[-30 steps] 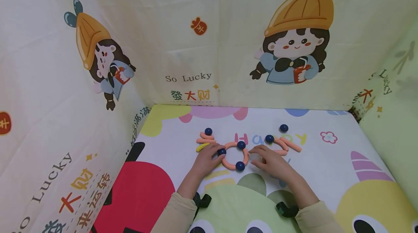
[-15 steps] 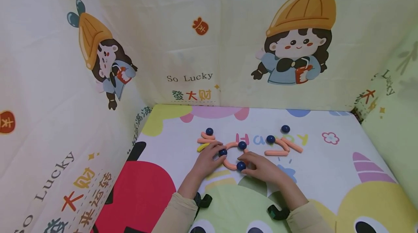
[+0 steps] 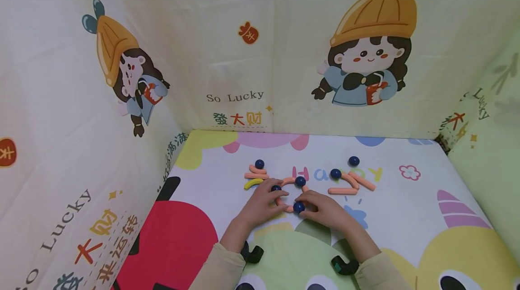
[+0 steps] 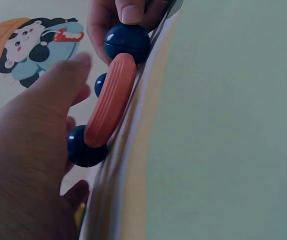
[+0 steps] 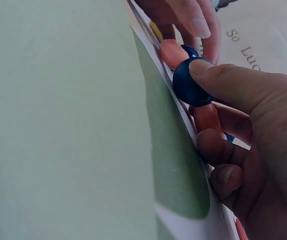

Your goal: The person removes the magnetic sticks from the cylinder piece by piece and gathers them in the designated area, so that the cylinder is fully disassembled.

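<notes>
Curved salmon-pink rods and blue balls form a ring on the table, partly covered by both hands. My right hand grips its near side: the thumb presses the near blue ball, while the fingers curl by the adjoining curved rod. Around the left side spreads my left hand, its thumb and fingers apart. In the left wrist view, a ridged curved rod joins the near ball to the left ball, beside the left fingers. The far blue ball shows between the hands.
Left of the ring lie a yellow curved rod, pink rods and a blue ball. Rightward are a blue ball, a straight pink rod and another ball. Printed cloth walls enclose the table.
My right hand has come leftward from beside the ring onto its near ball and right-hand rod. My left hand has shifted right, its thumb now further over the ring's near-left side.
</notes>
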`<act>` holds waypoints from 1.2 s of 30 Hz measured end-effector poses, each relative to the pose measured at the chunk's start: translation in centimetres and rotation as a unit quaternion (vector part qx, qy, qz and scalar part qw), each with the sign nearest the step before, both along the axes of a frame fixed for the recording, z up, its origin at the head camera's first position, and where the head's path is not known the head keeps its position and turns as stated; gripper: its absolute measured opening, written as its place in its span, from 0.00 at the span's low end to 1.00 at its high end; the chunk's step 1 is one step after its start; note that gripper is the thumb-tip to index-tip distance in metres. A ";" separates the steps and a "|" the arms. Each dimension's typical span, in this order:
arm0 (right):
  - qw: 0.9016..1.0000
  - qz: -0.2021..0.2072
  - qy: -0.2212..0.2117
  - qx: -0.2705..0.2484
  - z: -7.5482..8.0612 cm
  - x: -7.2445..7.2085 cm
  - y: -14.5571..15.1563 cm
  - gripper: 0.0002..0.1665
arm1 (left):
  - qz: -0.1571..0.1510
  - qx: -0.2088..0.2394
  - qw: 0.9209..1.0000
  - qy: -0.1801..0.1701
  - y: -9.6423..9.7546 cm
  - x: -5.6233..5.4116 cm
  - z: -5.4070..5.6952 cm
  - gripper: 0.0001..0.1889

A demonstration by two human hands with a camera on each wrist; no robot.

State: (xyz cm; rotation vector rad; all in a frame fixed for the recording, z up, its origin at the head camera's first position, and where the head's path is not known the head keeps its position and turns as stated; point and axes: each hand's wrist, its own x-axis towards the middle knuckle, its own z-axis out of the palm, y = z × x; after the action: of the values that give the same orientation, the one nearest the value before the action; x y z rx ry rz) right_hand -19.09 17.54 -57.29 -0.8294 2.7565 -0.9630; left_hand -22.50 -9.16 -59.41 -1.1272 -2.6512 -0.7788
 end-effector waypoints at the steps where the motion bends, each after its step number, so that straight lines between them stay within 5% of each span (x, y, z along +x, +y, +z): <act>1: 1.000 0.000 0.002 0.000 -0.1 0.0 0.0 0.22 | -0.002 -0.006 1.000 -0.003 0.1 0.2 0.1 0.20; 8: 1.000 -0.001 0.013 0.001 -0.4 0.0 -0.1 0.22 | 0.004 -0.042 0.999 -0.024 0.3 0.8 -0.2 0.15; 18: 0.998 -0.010 0.051 0.024 -0.6 0.1 -0.6 0.21 | -0.007 -0.033 0.999 0.035 0.7 0.7 -0.8 0.13; 29: 0.999 -0.009 0.047 0.013 -0.6 0.0 -0.3 0.21 | -0.018 -0.049 0.999 0.003 0.4 0.5 -0.5 0.15; 32: 0.999 -0.008 0.042 0.008 -0.6 0.0 -0.3 0.21 | 0.000 -0.061 0.998 0.009 0.3 0.6 -0.3 0.16; 36: 0.999 -0.007 0.049 0.002 -0.6 0.1 -0.2 0.21 | 0.038 -0.098 0.993 0.061 0.3 1.0 0.3 0.20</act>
State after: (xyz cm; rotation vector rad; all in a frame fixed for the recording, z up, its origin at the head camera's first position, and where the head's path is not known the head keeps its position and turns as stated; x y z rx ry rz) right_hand -18.96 17.32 -57.93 -0.8808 2.8485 -0.9424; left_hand -21.47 -8.85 -59.09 -1.0729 -2.6945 -0.4302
